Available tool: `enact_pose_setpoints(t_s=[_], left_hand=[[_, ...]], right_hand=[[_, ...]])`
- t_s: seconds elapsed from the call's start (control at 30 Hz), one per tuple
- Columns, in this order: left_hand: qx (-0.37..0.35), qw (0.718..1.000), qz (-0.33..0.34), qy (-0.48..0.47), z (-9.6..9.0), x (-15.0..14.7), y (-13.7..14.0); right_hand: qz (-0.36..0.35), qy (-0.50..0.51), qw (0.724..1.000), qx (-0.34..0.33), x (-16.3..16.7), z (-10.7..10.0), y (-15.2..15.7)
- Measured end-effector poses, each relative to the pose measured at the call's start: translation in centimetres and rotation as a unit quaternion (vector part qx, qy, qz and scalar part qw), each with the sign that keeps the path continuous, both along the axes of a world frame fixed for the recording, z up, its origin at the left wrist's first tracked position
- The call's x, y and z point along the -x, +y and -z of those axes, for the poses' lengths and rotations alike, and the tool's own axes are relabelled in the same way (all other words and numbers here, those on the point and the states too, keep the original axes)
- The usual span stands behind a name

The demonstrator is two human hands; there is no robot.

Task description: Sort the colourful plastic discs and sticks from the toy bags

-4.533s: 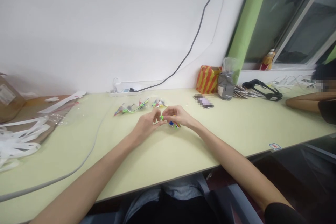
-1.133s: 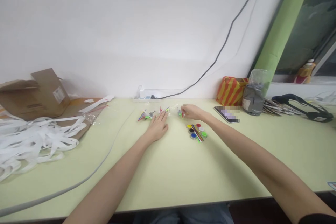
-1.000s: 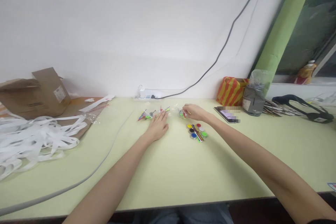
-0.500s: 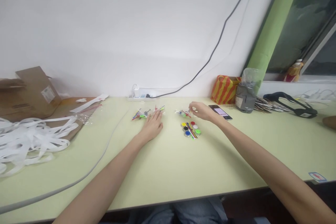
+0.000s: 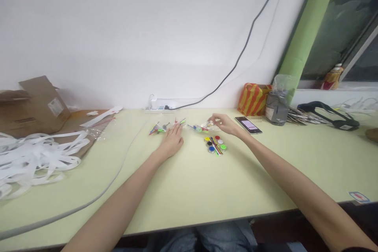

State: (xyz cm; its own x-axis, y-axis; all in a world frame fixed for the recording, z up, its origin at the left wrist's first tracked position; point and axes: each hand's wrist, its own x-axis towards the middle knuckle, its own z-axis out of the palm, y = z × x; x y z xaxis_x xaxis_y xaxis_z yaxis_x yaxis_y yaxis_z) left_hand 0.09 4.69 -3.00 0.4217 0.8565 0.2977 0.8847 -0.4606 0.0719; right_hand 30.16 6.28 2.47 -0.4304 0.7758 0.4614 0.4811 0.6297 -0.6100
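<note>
1. On pale green table [image 5: 189, 189], resting left hand [image 5: 172, 140] spread, unclenched, over bagged coloured parts [image 5: 161, 128].
2. Pinching clear parts bag [image 5: 201, 128] with right hand [image 5: 223, 123].
3. Noting coloured discs [image 5: 211, 149] and strips [image 5: 217, 146] lying just nearer, phone [image 5: 248, 125] lying rightward.
4. Along white wall [image 5: 132, 39], noting black cable [image 5: 254, 22] slanting to power strip [image 5: 159, 111], striped bag [image 5: 251, 100] standing rightward; cardboard box [image 5: 44, 106] and tangled white ribbon [image 5: 44, 157] lying leftward.

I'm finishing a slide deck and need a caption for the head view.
Left hand over colourful bagged pieces, right hand at a separate bag, six round pots nearby.
</note>
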Motion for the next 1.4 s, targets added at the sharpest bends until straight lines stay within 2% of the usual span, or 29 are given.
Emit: enact_pose_setpoints(t_s=[0.23, 0.4, 0.67, 0.77, 0.83, 0.87, 0.97, 1.03, 1.07, 1.13, 1.3, 1.4], left_hand=[[-0.006, 1.0, 0.001, 0.002, 0.1, 0.1, 0.1], [-0.002, 1.0, -0.001, 0.01, -0.3, 0.0, -0.2], [-0.03, 0.998, 0.054, -0.011, -1.0, -0.1, -0.6], [-0.023, 0.993, 0.091, -0.077, -1.1, -0.1, -0.3], [0.002, 0.974, 0.125, -0.187, -1.1, 0.0, 0.0], [0.023, 0.955, 0.141, -0.259, -1.1, 0.0, 0.3], [0.11, 0.865, 0.159, -0.463, -1.3, 0.3, 0.9], [0.166, 0.809, 0.148, -0.543, -1.4, 0.6, 1.1], [0.185, 0.791, 0.138, -0.566, -1.4, 0.7, 1.2], [0.208, 0.773, 0.122, -0.587, -1.4, 0.8, 1.4], [0.247, 0.752, 0.103, -0.602, -1.2, 0.7, 1.6], [0.256, 0.752, 0.096, -0.6, -1.1, 0.6, 1.5]], right_hand=[[-0.049, 0.038, 0.997, 0.043, 0.9, -1.9, 0.9], [-0.093, -0.003, 0.993, 0.079, 1.3, -3.4, 0.5], [-0.15, -0.056, 0.984, 0.083, 2.9, -5.7, -1.7], [-0.171, -0.068, 0.979, 0.091, 3.8, -6.6, -2.8], [-0.185, -0.072, 0.975, 0.1, 4.4, -7.2, -3.6], [-0.193, -0.071, 0.973, 0.103, 4.7, -7.4, -3.9], [-0.216, -0.066, 0.969, 0.096, 5.5, -8.0, -4.6], [-0.22, -0.061, 0.97, 0.087, 6.1, -8.4, -4.7], [-0.215, -0.058, 0.971, 0.084, 6.4, -8.5, -4.6], [-0.197, -0.047, 0.976, 0.08, 7.0, -8.8, -4.2], [-0.16, -0.013, 0.985, 0.062, 7.2, -9.8, -2.6], [-0.133, 0.015, 0.99, 0.038, 5.9, -10.6, -1.9]])
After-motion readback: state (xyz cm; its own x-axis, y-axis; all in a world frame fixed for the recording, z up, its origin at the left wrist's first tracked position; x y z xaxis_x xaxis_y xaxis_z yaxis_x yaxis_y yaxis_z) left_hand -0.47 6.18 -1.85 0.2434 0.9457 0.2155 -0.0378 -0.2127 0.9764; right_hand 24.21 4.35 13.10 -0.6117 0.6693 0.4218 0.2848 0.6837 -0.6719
